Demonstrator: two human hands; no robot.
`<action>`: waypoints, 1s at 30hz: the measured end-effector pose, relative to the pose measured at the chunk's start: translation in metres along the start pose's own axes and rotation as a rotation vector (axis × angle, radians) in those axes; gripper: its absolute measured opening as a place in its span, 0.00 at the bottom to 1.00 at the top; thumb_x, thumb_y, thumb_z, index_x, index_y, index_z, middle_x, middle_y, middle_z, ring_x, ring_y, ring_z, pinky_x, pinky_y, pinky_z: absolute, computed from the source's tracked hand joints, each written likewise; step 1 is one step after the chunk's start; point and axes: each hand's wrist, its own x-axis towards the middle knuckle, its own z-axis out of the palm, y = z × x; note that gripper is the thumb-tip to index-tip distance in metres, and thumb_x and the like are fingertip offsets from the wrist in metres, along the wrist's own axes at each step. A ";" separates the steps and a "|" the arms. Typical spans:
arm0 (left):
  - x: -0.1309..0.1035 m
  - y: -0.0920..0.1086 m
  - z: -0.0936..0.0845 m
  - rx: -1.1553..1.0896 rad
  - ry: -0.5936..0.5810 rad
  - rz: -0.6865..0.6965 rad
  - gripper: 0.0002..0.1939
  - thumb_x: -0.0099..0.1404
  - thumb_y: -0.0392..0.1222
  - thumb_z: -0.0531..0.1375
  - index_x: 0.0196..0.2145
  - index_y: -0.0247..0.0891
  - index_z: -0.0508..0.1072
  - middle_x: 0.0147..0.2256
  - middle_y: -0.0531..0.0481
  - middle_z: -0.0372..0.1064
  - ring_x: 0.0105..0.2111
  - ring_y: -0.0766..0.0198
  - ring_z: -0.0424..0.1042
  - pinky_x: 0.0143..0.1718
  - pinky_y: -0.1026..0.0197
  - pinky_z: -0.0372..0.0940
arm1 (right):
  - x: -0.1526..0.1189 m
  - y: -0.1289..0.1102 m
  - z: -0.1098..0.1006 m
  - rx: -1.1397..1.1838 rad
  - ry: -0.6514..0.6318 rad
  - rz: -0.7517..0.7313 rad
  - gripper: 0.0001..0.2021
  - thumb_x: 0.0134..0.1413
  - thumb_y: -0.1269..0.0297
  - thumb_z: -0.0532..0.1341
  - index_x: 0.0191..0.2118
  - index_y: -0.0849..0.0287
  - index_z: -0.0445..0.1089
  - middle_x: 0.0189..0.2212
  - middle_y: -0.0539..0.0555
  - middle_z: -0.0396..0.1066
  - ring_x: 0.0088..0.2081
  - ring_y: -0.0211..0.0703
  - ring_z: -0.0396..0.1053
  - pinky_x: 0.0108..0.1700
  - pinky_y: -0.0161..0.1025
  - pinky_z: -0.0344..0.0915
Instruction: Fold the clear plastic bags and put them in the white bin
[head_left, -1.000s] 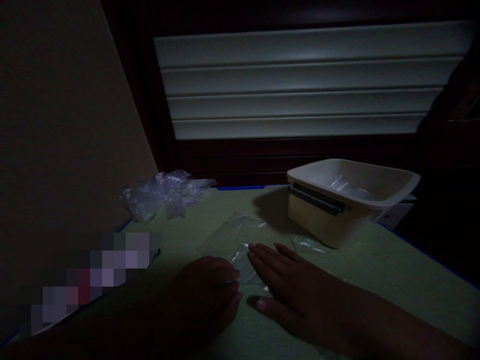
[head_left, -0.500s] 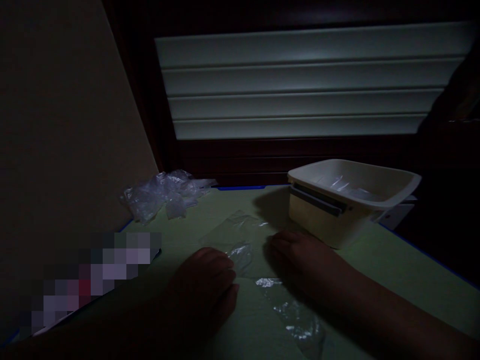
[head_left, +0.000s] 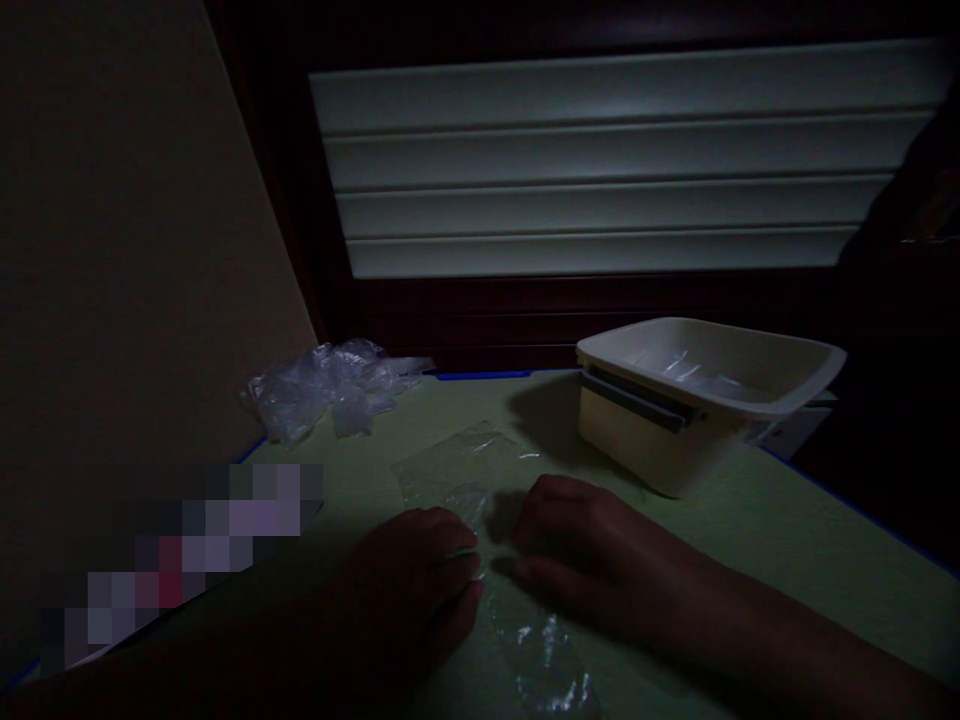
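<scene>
A clear plastic bag (head_left: 450, 460) lies flat on the green tabletop, and more clear plastic (head_left: 547, 660) stretches toward the near edge. My left hand (head_left: 420, 580) is closed at the left side of this plastic, thumb and fingers pinched on part of it. To its right, my right hand (head_left: 570, 540) hovers low over the table, thumb and fingers apart, with nothing seen between them. The scene is dim, so the fingertips show only faintly.
A pile of crumpled clear bags (head_left: 330, 390) lies at the back left. A cream bin (head_left: 637, 430) with a dark grey handle and clear plastic inside stands back right. A blurred flat item (head_left: 217, 550) lies left, by the wall.
My right hand has moved left and nearer to me, and its thumb and fingers have parted. The plastic near the front has shifted left. My left hand has moved slightly.
</scene>
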 end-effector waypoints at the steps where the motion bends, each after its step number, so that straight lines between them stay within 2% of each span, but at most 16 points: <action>1: 0.000 0.000 0.000 0.001 -0.001 -0.005 0.14 0.65 0.34 0.46 0.28 0.36 0.69 0.29 0.47 0.68 0.30 0.61 0.66 0.33 0.60 0.64 | -0.001 -0.003 -0.001 0.058 -0.049 -0.010 0.03 0.51 0.68 0.61 0.34 0.60 0.69 0.32 0.51 0.67 0.34 0.37 0.66 0.35 0.31 0.60; 5: 0.001 -0.001 0.001 -0.018 -0.035 -0.007 0.13 0.65 0.34 0.47 0.28 0.36 0.69 0.29 0.47 0.68 0.30 0.62 0.66 0.32 0.61 0.64 | -0.006 -0.007 0.001 0.081 -0.161 -0.067 0.04 0.47 0.68 0.65 0.29 0.60 0.69 0.31 0.49 0.69 0.35 0.36 0.66 0.38 0.30 0.59; 7: 0.001 -0.001 0.001 -0.013 -0.001 0.010 0.13 0.64 0.34 0.47 0.27 0.36 0.68 0.28 0.47 0.68 0.29 0.62 0.66 0.31 0.61 0.64 | -0.006 -0.007 0.003 0.046 -0.161 -0.097 0.02 0.49 0.72 0.63 0.29 0.59 0.69 0.30 0.48 0.70 0.35 0.35 0.66 0.41 0.31 0.57; 9: 0.000 0.000 0.001 0.001 0.037 0.012 0.13 0.64 0.33 0.47 0.27 0.37 0.68 0.28 0.48 0.67 0.29 0.62 0.66 0.32 0.61 0.64 | -0.006 -0.007 0.006 0.033 -0.158 -0.108 0.05 0.50 0.75 0.60 0.29 0.59 0.69 0.30 0.48 0.70 0.36 0.34 0.66 0.42 0.32 0.57; 13: -0.002 0.001 0.000 -0.020 0.071 0.006 0.08 0.61 0.33 0.49 0.31 0.36 0.68 0.30 0.47 0.68 0.30 0.61 0.66 0.34 0.60 0.64 | -0.003 -0.008 0.006 0.067 -0.121 -0.090 0.06 0.49 0.78 0.58 0.30 0.60 0.68 0.30 0.49 0.69 0.35 0.35 0.66 0.40 0.31 0.58; 18: -0.004 -0.003 0.003 -0.062 -0.044 -0.051 0.06 0.60 0.36 0.52 0.34 0.36 0.68 0.33 0.47 0.68 0.33 0.60 0.66 0.34 0.58 0.63 | -0.001 -0.012 0.002 0.180 -0.099 -0.001 0.05 0.50 0.77 0.57 0.28 0.60 0.64 0.28 0.49 0.66 0.30 0.34 0.64 0.33 0.29 0.58; 25: -0.001 -0.005 0.003 -0.108 -0.170 -0.094 0.03 0.61 0.36 0.55 0.32 0.36 0.68 0.32 0.50 0.68 0.32 0.61 0.65 0.33 0.60 0.60 | -0.001 -0.008 0.006 0.338 -0.079 0.069 0.04 0.51 0.74 0.55 0.28 0.60 0.62 0.27 0.49 0.64 0.29 0.35 0.62 0.31 0.31 0.59; 30: -0.001 -0.006 0.003 -0.072 -0.128 -0.057 0.09 0.64 0.33 0.51 0.28 0.36 0.69 0.30 0.50 0.68 0.30 0.63 0.64 0.30 0.62 0.59 | -0.002 -0.007 0.009 0.381 -0.098 0.052 0.04 0.53 0.71 0.55 0.29 0.60 0.63 0.27 0.48 0.64 0.29 0.35 0.61 0.32 0.31 0.59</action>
